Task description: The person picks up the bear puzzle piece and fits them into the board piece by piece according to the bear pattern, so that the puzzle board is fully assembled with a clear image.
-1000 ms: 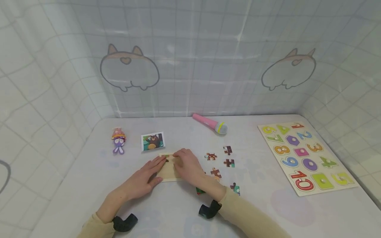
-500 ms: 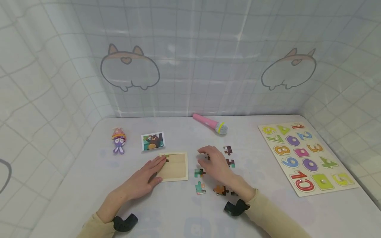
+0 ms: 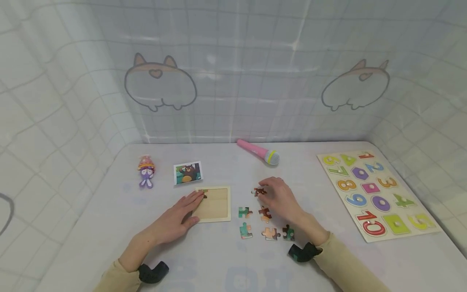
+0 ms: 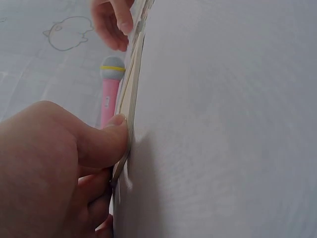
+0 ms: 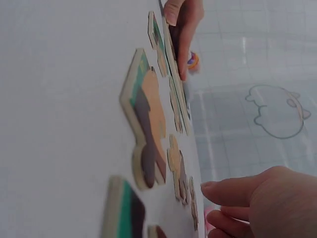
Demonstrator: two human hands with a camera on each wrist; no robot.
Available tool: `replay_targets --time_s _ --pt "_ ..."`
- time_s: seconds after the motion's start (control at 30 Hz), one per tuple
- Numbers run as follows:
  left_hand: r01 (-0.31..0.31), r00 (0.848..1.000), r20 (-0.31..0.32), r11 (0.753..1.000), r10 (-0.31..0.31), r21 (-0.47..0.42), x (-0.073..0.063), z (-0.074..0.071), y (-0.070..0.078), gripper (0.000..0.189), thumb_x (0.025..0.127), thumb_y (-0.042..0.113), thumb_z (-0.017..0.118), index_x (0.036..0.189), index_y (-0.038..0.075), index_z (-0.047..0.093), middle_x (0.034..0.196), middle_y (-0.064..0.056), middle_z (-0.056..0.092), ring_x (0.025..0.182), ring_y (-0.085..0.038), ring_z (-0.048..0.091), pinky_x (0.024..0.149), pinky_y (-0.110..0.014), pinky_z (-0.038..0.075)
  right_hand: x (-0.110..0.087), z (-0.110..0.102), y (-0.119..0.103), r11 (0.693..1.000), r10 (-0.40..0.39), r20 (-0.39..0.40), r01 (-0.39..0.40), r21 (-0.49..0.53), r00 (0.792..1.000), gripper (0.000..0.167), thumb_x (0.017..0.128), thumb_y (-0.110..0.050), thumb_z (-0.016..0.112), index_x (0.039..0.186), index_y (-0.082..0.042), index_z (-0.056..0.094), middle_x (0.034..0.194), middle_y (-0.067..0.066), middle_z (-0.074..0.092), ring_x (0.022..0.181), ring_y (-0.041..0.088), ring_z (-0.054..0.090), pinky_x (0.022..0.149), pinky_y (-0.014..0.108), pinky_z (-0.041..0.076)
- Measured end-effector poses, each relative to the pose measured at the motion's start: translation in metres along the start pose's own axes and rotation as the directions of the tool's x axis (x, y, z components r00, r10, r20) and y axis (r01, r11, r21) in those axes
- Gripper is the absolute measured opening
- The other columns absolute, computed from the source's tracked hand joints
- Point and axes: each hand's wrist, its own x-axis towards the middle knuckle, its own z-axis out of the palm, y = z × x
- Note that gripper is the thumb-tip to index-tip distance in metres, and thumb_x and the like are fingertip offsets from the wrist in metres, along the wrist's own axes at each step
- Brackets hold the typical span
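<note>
Wooden tray (image 3: 216,206), shallow and square, lies on the bench (image 3: 208,259), its left edge under the left hand (image 3: 179,219), fingers straight, thumb apart; rightward, flat knobbed jigsaw pieces (image 3: 271,234) lie near the right hand (image 3: 283,200), thumb and forefinger parted.

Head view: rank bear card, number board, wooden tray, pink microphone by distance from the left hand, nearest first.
1. Wooden tray: touching the left hand.
2. Bear card: just beyond it.
3. Pink microphone: farther back, rightward.
4. Number board: far right.
</note>
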Motion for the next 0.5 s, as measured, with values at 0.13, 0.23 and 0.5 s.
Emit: replay_targets --time_s 0.13,0.23,0.5 --pt "0.003 1.000 0.001 1.000 -0.003 0.000 0.000 -0.001 0.000 0.068 0.101 0.030 0.057 0.159 0.012 0.026 0.167 -0.002 0.021 0.154 -0.027 0.016 0.125 -0.050 0.013 0.002 -0.001 0.005 1.000 -0.025 -0.002 0.025 -0.016 1.000 0.033 0.085 -0.011 0.079 0.116 -0.003 0.069 0.114 0.007 0.068 0.110 0.024 0.058 0.096 0.046 0.050" --pt "0.001 1.000 0.006 1.000 -0.001 -0.002 0.000 -0.001 0.000 0.068 0.102 0.031 0.057 0.159 0.012 0.026 0.167 -0.002 0.021 0.154 -0.027 0.015 0.125 -0.050 0.013 0.003 -0.002 0.008 0.999 -0.021 0.000 0.021 -0.026 1.000 0.033 0.085 -0.010 0.079 0.115 -0.003 0.069 0.114 0.007 0.068 0.110 0.024 0.057 0.096 0.046 0.050" --pt "-0.004 1.000 0.001 1.000 0.004 -0.004 0.000 -0.001 0.000 0.068 0.101 0.030 0.058 0.159 0.012 0.026 0.167 -0.002 0.021 0.154 -0.027 0.016 0.125 -0.050 0.013 0.002 0.000 0.012 0.999 -0.015 -0.002 0.015 -0.036 1.000 0.031 0.085 -0.012 0.079 0.114 -0.004 0.071 0.114 0.006 0.066 0.108 0.023 0.055 0.094 0.043 0.049"
